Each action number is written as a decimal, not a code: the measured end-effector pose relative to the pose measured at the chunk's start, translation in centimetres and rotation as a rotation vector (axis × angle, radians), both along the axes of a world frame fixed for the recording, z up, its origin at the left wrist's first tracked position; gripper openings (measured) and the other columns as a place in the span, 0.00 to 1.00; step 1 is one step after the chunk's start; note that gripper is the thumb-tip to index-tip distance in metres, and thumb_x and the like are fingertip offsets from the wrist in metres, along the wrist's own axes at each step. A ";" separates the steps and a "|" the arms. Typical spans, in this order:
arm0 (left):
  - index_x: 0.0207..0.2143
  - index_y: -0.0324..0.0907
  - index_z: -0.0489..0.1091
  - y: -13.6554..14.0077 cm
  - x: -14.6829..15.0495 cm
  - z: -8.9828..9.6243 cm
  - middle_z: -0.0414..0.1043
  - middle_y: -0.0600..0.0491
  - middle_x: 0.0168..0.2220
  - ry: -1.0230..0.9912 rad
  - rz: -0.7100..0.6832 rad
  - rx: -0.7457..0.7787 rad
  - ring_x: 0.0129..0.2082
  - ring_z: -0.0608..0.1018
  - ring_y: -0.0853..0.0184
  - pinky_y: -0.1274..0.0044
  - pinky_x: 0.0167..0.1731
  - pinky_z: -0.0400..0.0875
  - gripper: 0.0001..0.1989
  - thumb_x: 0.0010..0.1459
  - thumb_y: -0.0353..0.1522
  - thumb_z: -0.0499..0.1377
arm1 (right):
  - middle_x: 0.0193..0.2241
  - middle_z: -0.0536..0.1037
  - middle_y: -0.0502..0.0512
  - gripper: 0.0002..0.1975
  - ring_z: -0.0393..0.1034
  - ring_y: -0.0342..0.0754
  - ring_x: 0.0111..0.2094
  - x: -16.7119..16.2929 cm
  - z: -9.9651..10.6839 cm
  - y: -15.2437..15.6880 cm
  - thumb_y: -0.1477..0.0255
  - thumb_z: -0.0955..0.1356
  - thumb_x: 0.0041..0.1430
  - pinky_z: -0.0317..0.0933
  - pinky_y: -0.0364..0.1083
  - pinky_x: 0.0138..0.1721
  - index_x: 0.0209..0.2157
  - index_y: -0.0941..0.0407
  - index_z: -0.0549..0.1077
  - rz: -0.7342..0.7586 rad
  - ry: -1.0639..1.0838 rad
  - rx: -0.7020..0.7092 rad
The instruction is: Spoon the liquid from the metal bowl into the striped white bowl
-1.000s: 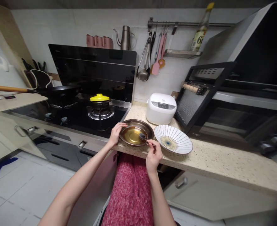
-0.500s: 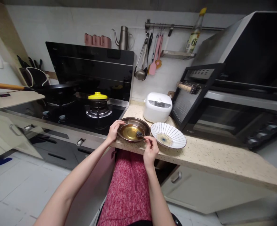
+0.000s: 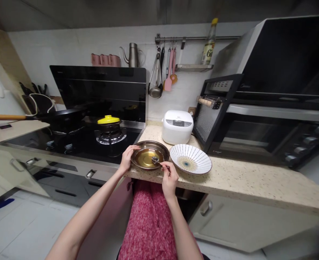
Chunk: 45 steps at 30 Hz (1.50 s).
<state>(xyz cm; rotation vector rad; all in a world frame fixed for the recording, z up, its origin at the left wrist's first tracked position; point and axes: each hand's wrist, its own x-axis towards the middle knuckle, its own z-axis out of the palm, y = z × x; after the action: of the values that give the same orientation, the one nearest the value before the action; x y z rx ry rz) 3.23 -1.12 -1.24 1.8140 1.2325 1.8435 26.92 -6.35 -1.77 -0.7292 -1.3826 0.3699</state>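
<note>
A round metal bowl (image 3: 163,147) with clear yellowish liquid in it stands near the counter's front edge. My left hand (image 3: 127,158) grips its left rim, fingers over the edge and thumb hidden. In my right hand (image 3: 170,177) a small metal spoon (image 3: 155,159) is pinched by its handle. The spoon's head is inside the bowl at the near right side, at or just over the liquid; I cannot tell which. Right beside the bowl sits a wide white plate (image 3: 200,160) with dark radiating lines.
A white rice cooker (image 3: 177,135) stands behind the bowl and plate. On the left is a gas stove (image 3: 78,144) with a yellow-lidded pot (image 3: 108,120) and a wok (image 3: 63,116). Ovens (image 3: 265,141) fill the right back. Utensils (image 3: 156,81) hang from a wall rail.
My view has tilted up, so everything sits a little lower and further left. The spoon's head has shifted only slightly in the bowl. Both hands keep their hold.
</note>
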 end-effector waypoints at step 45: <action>0.50 0.46 0.75 -11.4 6.7 11.1 0.74 0.46 0.57 0.122 -0.128 0.205 0.67 0.69 0.48 0.49 0.65 0.66 0.16 0.71 0.41 0.52 | 0.34 0.79 0.53 0.09 0.75 0.46 0.32 0.1 0.1 -0.3 0.66 0.65 0.70 0.73 0.48 0.37 0.37 0.54 0.74 -0.026 0.175 -0.036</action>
<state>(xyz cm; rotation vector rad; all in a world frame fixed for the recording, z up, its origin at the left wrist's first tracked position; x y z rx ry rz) 9.93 -12.54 9.88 2.0891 0.9697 1.8703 27.07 -6.62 -1.65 -0.7264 -1.2035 0.4290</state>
